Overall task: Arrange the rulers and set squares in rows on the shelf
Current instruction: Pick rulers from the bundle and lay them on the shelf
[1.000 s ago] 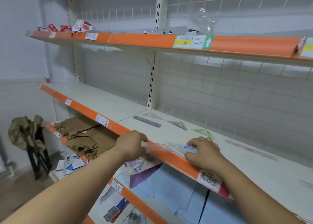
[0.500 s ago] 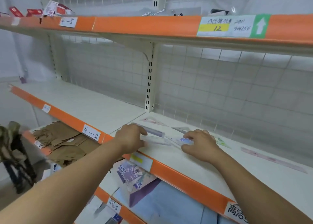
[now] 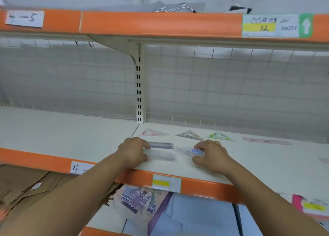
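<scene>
My left hand [image 3: 132,152] pinches the left end of a clear ruler [image 3: 161,154] lying on the white shelf [image 3: 258,166]. Just behind it lies a purple ruler [image 3: 162,145]. My right hand [image 3: 211,156] pinches a clear set square with blue print [image 3: 188,151] flat on the shelf. Along the back stand a row: a pink set square [image 3: 154,132], a grey set square [image 3: 190,135], a green set square [image 3: 220,136] and a pink ruler [image 3: 266,141].
An orange-edged upper shelf [image 3: 160,23] hangs overhead. A slotted upright [image 3: 139,86] and wire grid form the back. Below are brown cardboard [image 3: 26,187], a printed packet [image 3: 140,202] and blue sheets. Another clear item [image 3: 324,160] lies at the far right.
The view has moved closer and up to the shelf. Both hands have slid the clear ruler and the set square back from the front edge, toward the purple ruler.
</scene>
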Demonstrator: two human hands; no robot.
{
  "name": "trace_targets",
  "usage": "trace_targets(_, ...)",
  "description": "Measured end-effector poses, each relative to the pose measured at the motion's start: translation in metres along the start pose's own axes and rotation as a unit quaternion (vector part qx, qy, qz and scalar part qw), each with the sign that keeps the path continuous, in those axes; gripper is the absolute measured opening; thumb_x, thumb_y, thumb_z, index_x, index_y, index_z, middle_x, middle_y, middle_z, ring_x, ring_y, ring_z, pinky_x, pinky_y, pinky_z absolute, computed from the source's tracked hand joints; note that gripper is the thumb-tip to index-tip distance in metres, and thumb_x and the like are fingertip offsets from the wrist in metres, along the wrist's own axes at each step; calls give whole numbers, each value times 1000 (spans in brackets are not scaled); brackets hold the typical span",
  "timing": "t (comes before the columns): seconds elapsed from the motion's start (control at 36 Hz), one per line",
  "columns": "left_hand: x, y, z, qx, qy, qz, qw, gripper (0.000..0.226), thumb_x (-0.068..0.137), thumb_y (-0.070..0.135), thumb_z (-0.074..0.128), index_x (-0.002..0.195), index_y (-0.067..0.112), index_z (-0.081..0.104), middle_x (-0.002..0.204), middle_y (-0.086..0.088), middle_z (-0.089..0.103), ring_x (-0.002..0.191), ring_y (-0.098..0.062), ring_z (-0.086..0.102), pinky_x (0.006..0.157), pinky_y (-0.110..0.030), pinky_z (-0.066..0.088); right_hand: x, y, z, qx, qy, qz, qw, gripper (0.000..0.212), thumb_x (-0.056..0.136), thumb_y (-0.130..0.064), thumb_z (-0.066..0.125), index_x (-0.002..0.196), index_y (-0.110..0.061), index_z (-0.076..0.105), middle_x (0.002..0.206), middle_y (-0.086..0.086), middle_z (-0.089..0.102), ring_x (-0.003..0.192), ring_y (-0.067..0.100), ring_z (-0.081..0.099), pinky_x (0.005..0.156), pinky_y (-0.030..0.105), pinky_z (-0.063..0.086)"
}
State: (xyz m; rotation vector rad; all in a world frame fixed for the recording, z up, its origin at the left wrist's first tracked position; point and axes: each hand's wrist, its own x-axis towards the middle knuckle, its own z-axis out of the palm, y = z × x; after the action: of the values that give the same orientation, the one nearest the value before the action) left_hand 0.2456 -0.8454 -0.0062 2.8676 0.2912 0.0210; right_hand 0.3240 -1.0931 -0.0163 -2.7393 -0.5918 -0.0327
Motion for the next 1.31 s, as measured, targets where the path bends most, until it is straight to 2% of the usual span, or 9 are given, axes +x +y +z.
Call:
trace_targets(0.42,24,-1,30,-58,-57,57,995,36,83,36,69,118,33,63,123,9,59,116,-18,54,98,-34,44,-29,25,-2,-53,-62,55,995,38,86,-34,57,122,-21,58,123,0,54,118,22,43,100,36,39)
trace_targets(0.53,28,5,37,-72,-55,63,994,24,80,39,70,104,36,68,111,7,65,110,-20,57,92,-35,48,-27,41,-7,-66,-84,62,992,28,86,-33,56,111,-20,61,116,0,52,113,22,47,98,37,40)
trace_targets(0.58,30,6,41,-85,-53,66,993,17,77,39,72,90,28,69,104,-1,66,104,-25,59,89,-38,50,-27,47,-9,-66,-92,57,992,18,86,-29,53,100,-22,61,109,-1,50,106,22,49,95,35,42)
trace_targets(0.72,36,5,47,-95,-64,68,991,28,69,46,70,77,20,62,88,-11,60,102,-34,59,89,-45,49,-29,52,-9,-38,-92,49,994,35,90,-21,52,123,-16,60,123,2,49,114,20,50,100,28,40)
trace_targets(0.78,34,7,45,-88,-66,66,992,23,74,43,73,88,25,67,107,-11,62,110,-31,57,95,-44,47,-29,53,-8,-38,-93,43,994,35,90,-21,51,124,-17,60,124,2,49,115,20,49,100,27,39)
trace_targets(0.86,31,9,42,-64,-72,56,994,49,79,44,72,125,33,60,135,1,49,129,-21,44,107,-38,39,-28,54,-8,-43,-95,39,994,29,89,-23,51,115,-22,63,117,1,48,112,20,49,98,30,40)
trace_targets(0.92,31,8,42,-64,-72,56,994,53,78,46,72,127,33,59,138,3,49,130,-19,44,108,-37,38,-26,52,-8,-53,-94,39,993,20,89,-26,51,107,-27,61,111,0,46,112,22,47,97,32,40)
trace_targets(1.03,30,3,37,-54,-76,28,995,59,79,44,72,133,28,54,140,3,47,128,-18,46,108,-36,39,-20,40,-4,-35,-59,27,997,37,92,-29,55,129,-24,54,130,1,46,126,21,39,107,33,34)
trace_targets(1.31,19,-42,17,18,-77,-63,995,62,81,48,67,137,30,47,138,-3,43,126,-23,45,105,-32,39,-2,-13,22,-12,-49,-76,996,36,93,-35,56,127,-22,56,126,3,51,122,21,40,104,32,34)
